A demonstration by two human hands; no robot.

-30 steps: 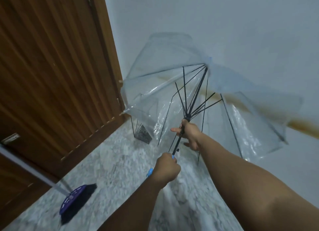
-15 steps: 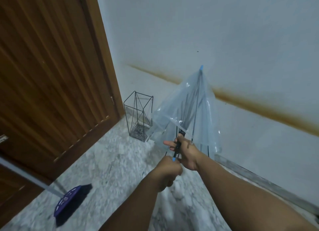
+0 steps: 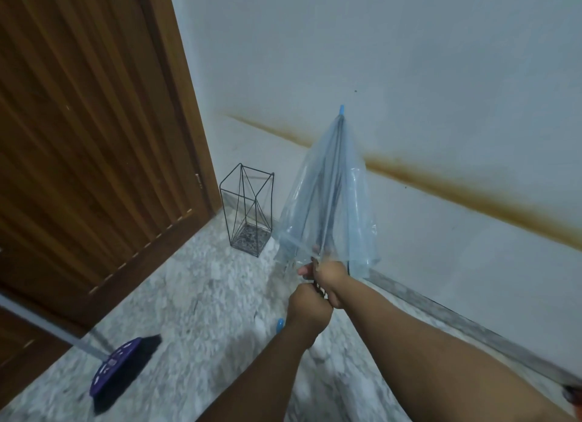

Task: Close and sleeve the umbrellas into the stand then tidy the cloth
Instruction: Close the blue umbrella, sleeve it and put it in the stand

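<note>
Head view: at centre frame the umbrella [image 3: 330, 207] points tip-up, its clear canopy collapsed, likely so the folds can be gathered. The right hand [image 3: 327, 275] grips the shaft at the canopy's hem; the left hand [image 3: 307, 308] clamps the handle just below. The wire stand [image 3: 247, 210] waits left of it, in the corner between door [image 3: 94, 138] and wall, open floor before it. A broom [image 3: 126, 366] lies at lower left.

The umbrella [image 3: 330, 207] shaft is hidden below the folded canopy by the right hand [image 3: 327, 275] and left hand [image 3: 307, 308]; only a blue end of the handle shows under the left wrist. Finger placement on the shaft cannot be made out. The broom [image 3: 122, 369] handle is cut off at the left edge. The door [image 3: 94, 122] runs past the top and left edges.
</note>
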